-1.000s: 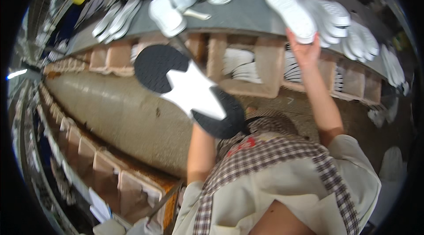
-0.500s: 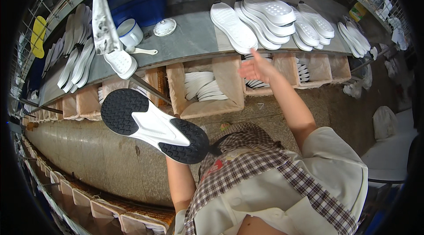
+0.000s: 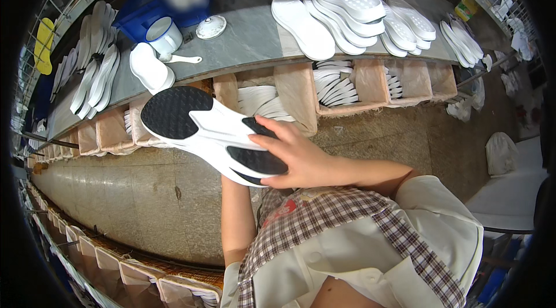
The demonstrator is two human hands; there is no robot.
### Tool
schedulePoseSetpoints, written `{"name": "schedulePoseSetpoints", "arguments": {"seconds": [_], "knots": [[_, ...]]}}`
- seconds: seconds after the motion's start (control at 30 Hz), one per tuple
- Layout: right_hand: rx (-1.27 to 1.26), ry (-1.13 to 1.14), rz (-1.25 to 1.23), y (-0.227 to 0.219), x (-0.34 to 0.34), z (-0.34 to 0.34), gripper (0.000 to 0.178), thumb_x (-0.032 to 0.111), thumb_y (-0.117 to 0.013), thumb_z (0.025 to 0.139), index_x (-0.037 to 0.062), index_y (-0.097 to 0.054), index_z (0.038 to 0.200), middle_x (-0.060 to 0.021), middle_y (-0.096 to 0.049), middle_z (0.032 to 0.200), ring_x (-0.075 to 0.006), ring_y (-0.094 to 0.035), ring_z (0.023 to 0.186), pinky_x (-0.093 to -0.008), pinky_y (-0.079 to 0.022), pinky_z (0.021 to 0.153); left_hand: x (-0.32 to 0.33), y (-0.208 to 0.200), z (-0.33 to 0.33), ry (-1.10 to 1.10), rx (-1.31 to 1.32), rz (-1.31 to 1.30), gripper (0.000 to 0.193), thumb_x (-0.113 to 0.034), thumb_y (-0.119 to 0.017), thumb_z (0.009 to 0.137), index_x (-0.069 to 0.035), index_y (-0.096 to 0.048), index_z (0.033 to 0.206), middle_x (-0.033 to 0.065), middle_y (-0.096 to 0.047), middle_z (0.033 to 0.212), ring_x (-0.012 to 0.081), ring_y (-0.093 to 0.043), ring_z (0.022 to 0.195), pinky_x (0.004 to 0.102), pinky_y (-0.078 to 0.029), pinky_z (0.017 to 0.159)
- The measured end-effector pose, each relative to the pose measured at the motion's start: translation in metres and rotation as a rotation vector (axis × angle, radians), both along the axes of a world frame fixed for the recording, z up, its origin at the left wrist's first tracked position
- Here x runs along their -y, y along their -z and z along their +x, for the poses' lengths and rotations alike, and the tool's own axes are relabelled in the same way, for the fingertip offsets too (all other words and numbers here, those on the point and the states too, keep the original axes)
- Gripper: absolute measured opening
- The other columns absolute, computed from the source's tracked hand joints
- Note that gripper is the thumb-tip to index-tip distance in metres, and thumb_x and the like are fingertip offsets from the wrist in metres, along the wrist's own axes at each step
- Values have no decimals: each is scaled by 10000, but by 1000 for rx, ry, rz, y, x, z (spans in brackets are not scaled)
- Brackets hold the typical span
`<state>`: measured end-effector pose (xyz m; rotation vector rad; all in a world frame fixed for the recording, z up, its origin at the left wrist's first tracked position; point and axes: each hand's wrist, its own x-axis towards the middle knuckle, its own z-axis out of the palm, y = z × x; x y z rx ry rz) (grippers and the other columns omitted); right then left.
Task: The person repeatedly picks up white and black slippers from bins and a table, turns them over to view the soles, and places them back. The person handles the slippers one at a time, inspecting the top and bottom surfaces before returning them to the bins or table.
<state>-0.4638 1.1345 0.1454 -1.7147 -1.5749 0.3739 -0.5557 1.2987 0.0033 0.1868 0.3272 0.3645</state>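
Observation:
A white shoe sole with black tread patches [image 3: 223, 137] is held up in front of me, tread side toward me. My right hand [image 3: 301, 157] grips its near right end, fingers across the tread and thumb at the lower edge. Behind the sole, my left forearm [image 3: 237, 221] comes up from below; the sole hides my left hand, which supports it from underneath. Just beyond, a single white sole [image 3: 152, 69] lies at the bench edge, beside a white-handled brush [image 3: 182, 59] and a white enamel mug with a blue rim [image 3: 164, 35].
The grey bench [image 3: 243, 24] bears stacked white soles [image 3: 350, 13], a white lid [image 3: 211, 27] and a blue crate [image 3: 133, 13]. Lined bins [image 3: 295, 85] with white soles stand below it. More lined bins [image 3: 136, 276] run along the lower left.
My right hand has moved from the bench front down and left onto the sole. The sole has shifted slightly up and right. The hanging whitish strip now shows higher, over the crate.

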Motion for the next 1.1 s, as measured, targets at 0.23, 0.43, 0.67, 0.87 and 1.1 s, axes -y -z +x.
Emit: {"name": "schedulePoseSetpoints", "arguments": {"seconds": [0.23, 0.43, 0.67, 0.87, 1.1], "knots": [[-1560, 173, 381, 0, -5, 64, 458, 293, -387, 969, 4, -366, 1324, -195, -509, 1233, -252, -552, 1115, -339, -544, 871, -3, -12, 11, -289, 148, 265, 443, -381, -493, 930, -56, -469, 1230, 138, -587, 1036, 264, -578, 921, 379, -522, 792], [-1547, 540, 358, 0, -12, 185, 543, 446, -314, 969, 63, -357, 1351, -221, -434, 1294, -421, -510, 1111, -409, -566, 850, 2, -28, -12, -255, 354, -18, 381, -307, -583, 893, -40, -493, 1148, 142, -578, 969, 263, -572, 894, 339, -553, 744], [-1857, 600, 242, 22, -22, 260, 545, 450, -328, 961, 60, -411, 1333, -209, -425, 1325, -453, -495, 1120, -380, -553, 809, 7, -56, -13, -348, 481, 151, 368, -287, -574, 901, -29, -486, 1148, 121, -512, 1033, 247, -566, 899, 313, -528, 804], [-1735, 372, 187, 31, 1, 266, 640, 463, -308, 963, -19, -275, 1383, -264, -356, 1366, -449, -449, 1195, -403, -556, 833, 6, -66, -22, -357, 530, 181, 360, -303, -547, 911, -35, -493, 1146, 113, -500, 1022, 239, -558, 874, 345, -491, 801], [-1073, 648, -272, 19, 43, 242, 566, 472, -408, 946, -58, -554, 1081, -165, -665, 902, -159, -659, 647, -233, -527, 546, 4, -69, -29, -332, 571, 232, 350, -314, -537, 915, -37, -507, 1128, 107, -503, 1007, 233, -548, 847, 340, -474, 763]]}}
